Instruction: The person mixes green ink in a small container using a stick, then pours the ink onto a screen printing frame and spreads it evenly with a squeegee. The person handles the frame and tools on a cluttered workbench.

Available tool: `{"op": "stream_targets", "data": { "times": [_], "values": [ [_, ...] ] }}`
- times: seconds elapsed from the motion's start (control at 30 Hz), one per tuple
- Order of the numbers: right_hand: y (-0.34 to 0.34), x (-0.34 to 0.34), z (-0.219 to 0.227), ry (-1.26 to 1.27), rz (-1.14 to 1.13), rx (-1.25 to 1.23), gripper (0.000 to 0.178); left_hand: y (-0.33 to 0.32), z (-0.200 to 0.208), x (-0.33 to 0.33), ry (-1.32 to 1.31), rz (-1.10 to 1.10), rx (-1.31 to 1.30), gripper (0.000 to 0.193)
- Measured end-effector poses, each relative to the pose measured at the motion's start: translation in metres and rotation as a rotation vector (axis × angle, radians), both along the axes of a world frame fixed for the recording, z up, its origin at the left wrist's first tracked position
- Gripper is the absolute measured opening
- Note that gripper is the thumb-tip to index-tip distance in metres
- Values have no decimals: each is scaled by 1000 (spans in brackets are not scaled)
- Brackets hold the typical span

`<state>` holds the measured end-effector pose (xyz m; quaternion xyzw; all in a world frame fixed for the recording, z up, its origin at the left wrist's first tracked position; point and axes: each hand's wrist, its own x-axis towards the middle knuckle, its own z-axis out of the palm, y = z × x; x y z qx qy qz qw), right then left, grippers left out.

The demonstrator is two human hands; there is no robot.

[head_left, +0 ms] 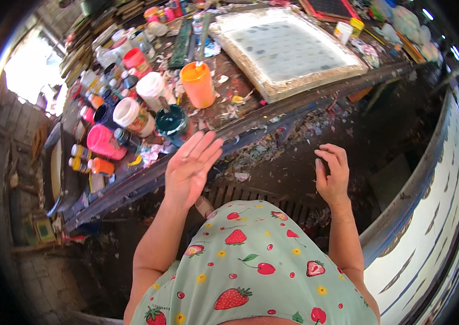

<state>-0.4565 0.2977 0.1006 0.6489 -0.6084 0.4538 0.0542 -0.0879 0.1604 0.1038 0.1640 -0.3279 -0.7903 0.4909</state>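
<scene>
My left hand (190, 165) is raised palm up with its fingers stretched out, holding nothing. It hovers by the table's front edge, nearest a dark teal paint tub (172, 123). Further right, my right hand (333, 170) hangs over the floor with nothing in it, thumb and fingers loosely bent and apart. Behind the left hand stands an orange plastic cup (197, 85). A white tub (133, 116) and a pink jar (106, 142) sit to its left. Beyond both hands a framed printing screen (300, 46) lies flat on the table, with pale grey mesh and a worn, stained frame.
Many paint bottles and tubs crowd the left of the table (235, 127). A white cup (343, 32), a yellow cup (356, 27) and a red frame (333, 8) lie at the far right. Scraps litter the floor. A long white printed surface (424, 227) runs along my right.
</scene>
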Motion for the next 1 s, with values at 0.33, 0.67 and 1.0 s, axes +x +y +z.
{"op": "stream_targets", "data": {
  "times": [0.33, 0.67, 1.0],
  "values": [
    [34, -47, -2, 54, -16, 40, 31, -5, 11, -76, -6, -253, -70, 67],
    [104, -106, 9, 122, -217, 88, 28, -10, -13, -166, -503, -173, -343, 10],
    [168, -140, 8, 114, -534, 147, 25, -38, -35, -337, -595, -505, -371, 24]
  ]
}}
